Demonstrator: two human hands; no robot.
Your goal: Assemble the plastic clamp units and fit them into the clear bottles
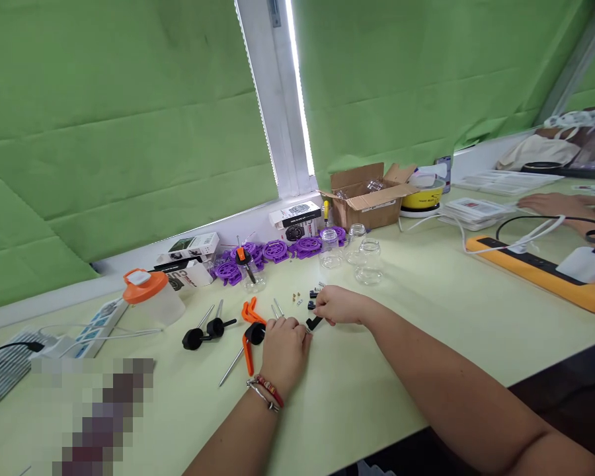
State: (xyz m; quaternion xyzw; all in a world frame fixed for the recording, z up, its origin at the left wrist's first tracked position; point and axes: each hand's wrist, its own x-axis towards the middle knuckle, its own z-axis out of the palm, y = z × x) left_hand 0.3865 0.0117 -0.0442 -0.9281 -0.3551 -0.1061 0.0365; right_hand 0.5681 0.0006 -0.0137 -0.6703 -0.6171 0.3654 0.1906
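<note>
My left hand (285, 342) rests on the table with its fingers curled; what they hold, if anything, is hidden. Pinched in my right hand (341, 305) is a small black plastic part (314, 322), just off my left fingertips. Two similar black pieces (311, 305) lie beside the right fingers, with small springs (320, 286) behind them. Tiny brass-coloured pieces (296, 295) sit a little to the left. Left of my left hand are a black cup-shaped part (254, 333), orange handles (248, 354) and a metal rod (231, 367).
More black parts with rods (193, 338) lie farther left. Behind are glass jars (368, 264), purple plastic parts (276, 250), a cardboard box (377, 210) and an orange-lidded container (153, 297). An orange power strip (540, 274) and another person's hand (550, 206) are at right.
</note>
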